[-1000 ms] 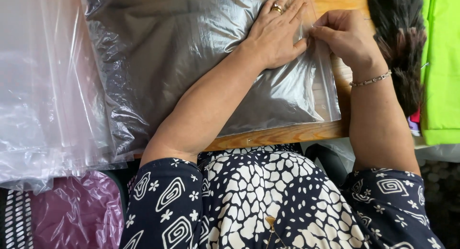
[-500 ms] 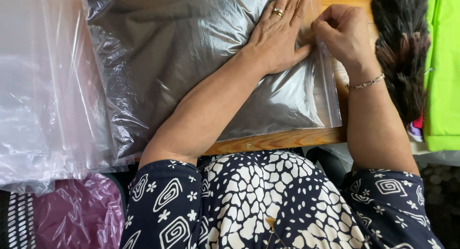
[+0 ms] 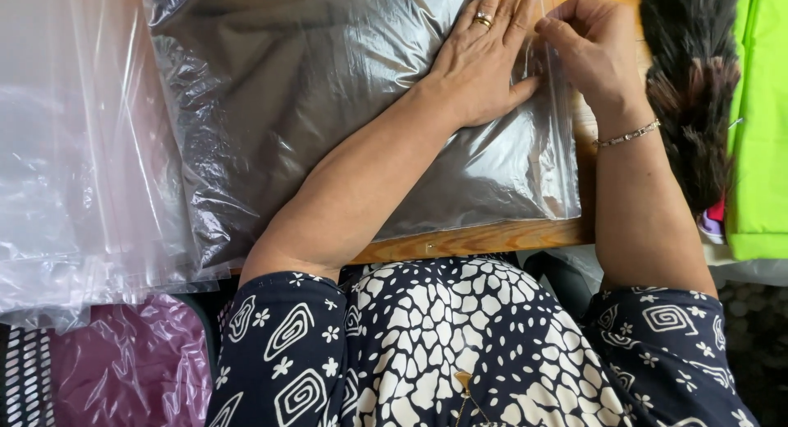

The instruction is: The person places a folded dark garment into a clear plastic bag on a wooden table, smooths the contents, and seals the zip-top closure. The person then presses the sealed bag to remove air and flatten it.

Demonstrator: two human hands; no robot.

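Fingertips (image 3: 552, 34) hidden behind bag (image 3: 328, 107) edge

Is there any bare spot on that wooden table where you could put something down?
Hardly any. Only a thin strip of wooden table shows along the near edge, plus a sliver at the top right beside the right hand. The grey bagged garment, the stack of clear bags and the feather duster crowd everything else.

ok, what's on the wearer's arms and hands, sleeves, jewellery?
Both arms are bare below short dark navy sleeves printed with white spirals and small flowers. The left hand has a gold ring on one finger. The right hand has a thin silver-coloured chain bracelet at the wrist. No gloves, no watch.
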